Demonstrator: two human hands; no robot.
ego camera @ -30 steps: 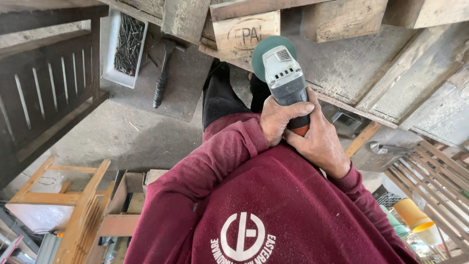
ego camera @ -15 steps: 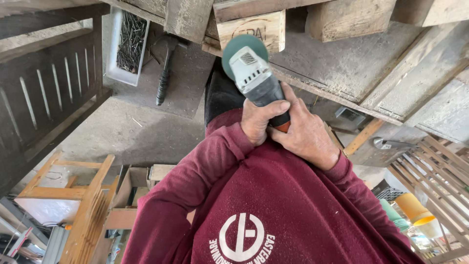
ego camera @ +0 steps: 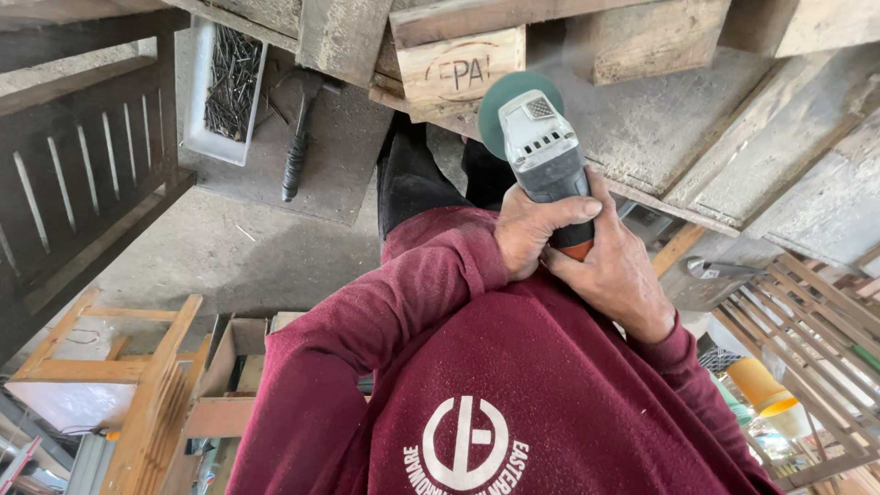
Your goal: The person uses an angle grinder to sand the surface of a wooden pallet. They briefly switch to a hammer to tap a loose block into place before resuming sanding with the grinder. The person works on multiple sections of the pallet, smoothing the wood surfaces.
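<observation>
A grey angle grinder (ego camera: pixel 547 156) with a green disc (ego camera: pixel 507 97) is gripped in both hands, out in front of my maroon sweatshirt. My left hand (ego camera: pixel 532 234) wraps the body from the left, thumb laid across it. My right hand (ego camera: pixel 616 272) clasps the rear of the grinder by its orange end. The disc sits at the edge of a weathered wooden pallet (ego camera: pixel 660 119), beside a stamped wooden block (ego camera: pixel 458 69). Whether the disc touches the wood is unclear.
A white tray of nails (ego camera: pixel 225 87) and a black-handled hammer (ego camera: pixel 298 137) lie on a grey slab at upper left. A dark slatted wooden panel (ego camera: pixel 82 174) stands at left, a light wooden frame (ego camera: pixel 119 367) lower left, and slatted wood (ego camera: pixel 807 321) with a yellow container (ego camera: pixel 765 390) at right.
Both hands swung the grinder left along the pallet edge, then back right to nearly where it began. The grip has not changed.
</observation>
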